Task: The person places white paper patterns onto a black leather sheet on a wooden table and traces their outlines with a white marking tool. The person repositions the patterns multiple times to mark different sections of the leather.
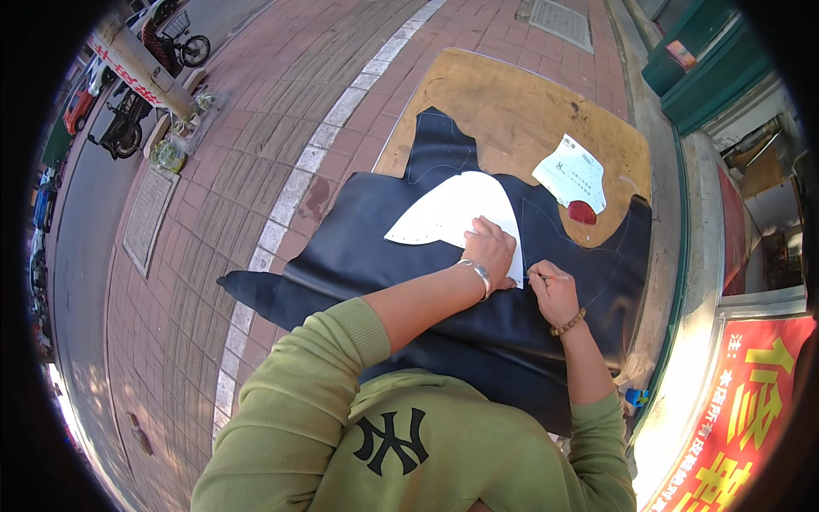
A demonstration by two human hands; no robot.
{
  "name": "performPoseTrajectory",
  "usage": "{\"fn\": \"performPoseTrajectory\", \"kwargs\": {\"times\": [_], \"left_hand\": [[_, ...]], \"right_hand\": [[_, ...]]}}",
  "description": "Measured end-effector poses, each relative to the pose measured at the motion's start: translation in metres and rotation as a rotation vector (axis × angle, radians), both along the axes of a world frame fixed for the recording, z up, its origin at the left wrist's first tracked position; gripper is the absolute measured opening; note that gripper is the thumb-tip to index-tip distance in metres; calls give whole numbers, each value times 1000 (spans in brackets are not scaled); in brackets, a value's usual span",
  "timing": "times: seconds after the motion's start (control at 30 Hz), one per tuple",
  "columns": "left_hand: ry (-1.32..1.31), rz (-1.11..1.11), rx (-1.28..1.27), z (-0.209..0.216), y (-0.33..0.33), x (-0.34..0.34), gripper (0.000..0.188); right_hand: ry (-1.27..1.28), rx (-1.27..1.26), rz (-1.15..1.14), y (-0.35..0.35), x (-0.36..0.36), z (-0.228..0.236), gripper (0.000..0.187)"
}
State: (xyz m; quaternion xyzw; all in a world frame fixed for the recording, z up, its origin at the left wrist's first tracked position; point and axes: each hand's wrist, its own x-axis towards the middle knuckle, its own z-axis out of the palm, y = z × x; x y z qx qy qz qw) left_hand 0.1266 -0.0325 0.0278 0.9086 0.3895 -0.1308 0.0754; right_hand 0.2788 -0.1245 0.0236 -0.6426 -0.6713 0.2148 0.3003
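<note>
A large black leather hide [358, 226] is spread over a wooden board, its near part hanging toward me. On it lies a white pattern piece [461, 205] with a curved outline and a pointed left tip. My left hand [490, 250] presses down on the pattern's right lower part, fingers spread over it. Just right of the pattern's edge, my right hand [553, 290] is closed around a thin pen [532, 275], its tip close to the leather. Fine pale outlines run across the hide at the right and at its far flap.
The tan wooden board [512, 94] shows beyond the leather. A pale green printed card [572, 171] and a small red piece [583, 212] lie there. A green-framed shopfront and red sign [751, 401] stand at right. Brick pavement [196, 256], a pole and parked vehicles are at left.
</note>
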Motion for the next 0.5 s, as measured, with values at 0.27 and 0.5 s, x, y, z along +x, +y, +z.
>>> {"fn": "performPoseTrajectory", "kwargs": {"times": [0.27,0.5], "left_hand": [[-221,67,61,-13,-11,-20,89],[-261,82,69,-18,-14,-26,81]], "right_hand": [[133,-85,-88,-6,-3,-12,14],[2,5,-31,-7,-6,-11,13]]}}
